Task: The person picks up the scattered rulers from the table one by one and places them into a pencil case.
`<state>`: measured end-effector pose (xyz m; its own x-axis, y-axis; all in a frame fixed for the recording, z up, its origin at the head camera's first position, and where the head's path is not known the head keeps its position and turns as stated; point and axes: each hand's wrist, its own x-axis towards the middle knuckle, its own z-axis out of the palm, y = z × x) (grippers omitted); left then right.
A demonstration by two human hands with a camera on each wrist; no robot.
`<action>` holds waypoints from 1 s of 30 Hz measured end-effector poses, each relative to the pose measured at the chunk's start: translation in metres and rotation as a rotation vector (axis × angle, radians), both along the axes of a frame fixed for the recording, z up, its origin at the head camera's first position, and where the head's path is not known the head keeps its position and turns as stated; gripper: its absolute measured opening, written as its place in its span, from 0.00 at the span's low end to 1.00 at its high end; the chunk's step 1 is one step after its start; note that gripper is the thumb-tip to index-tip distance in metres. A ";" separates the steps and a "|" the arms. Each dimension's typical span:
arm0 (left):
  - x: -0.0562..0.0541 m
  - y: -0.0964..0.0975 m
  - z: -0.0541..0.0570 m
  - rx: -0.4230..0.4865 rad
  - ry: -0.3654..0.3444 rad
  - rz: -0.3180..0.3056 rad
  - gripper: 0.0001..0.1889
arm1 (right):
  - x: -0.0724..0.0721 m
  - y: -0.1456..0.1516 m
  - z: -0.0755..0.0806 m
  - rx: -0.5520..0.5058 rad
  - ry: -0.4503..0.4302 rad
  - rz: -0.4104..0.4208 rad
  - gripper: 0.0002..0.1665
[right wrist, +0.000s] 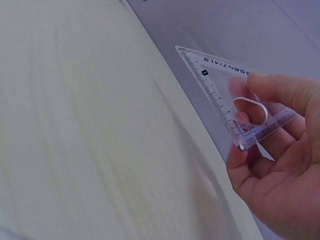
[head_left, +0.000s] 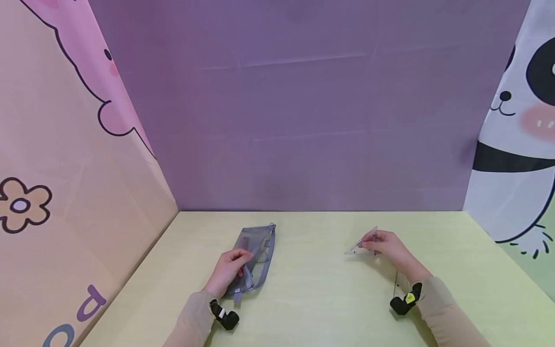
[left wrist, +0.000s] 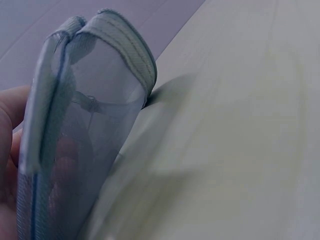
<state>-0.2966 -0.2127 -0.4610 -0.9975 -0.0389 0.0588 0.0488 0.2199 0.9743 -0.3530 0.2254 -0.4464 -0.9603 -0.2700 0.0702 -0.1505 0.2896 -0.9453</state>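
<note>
A grey mesh zip pouch [head_left: 259,234] lies on the left part of the table, its zipped side spread apart. My left hand [head_left: 229,270] pinches the pouch's edge between thumb and fingers. Through the mesh a clear protractor [head_left: 262,256] shows. In the left wrist view the pouch's zipper edge [left wrist: 46,110] stands up beside my fingers. To the right, my right hand [head_left: 387,246] holds a clear set square [head_left: 354,250] above the table, thumb on one face and fingers behind. Its printed scale and cut-out are visible in the right wrist view.
A thin transparent piece with a straight edge [head_left: 395,284] lies under my right wrist, mostly hidden. The pale wooden table [head_left: 312,299] meets a purple back wall [head_left: 277,120]. Printed cloth panels stand on both sides.
</note>
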 end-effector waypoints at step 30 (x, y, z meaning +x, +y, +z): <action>-0.002 -0.002 -0.004 -0.004 0.010 -0.002 0.09 | 0.003 -0.004 -0.004 -0.470 -0.294 0.194 0.12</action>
<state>-0.2984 -0.2142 -0.4650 -0.9969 -0.0370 0.0692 0.0592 0.2242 0.9727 -0.3505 0.2214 -0.4502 -0.8938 -0.4469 -0.0372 0.1295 -0.1777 -0.9755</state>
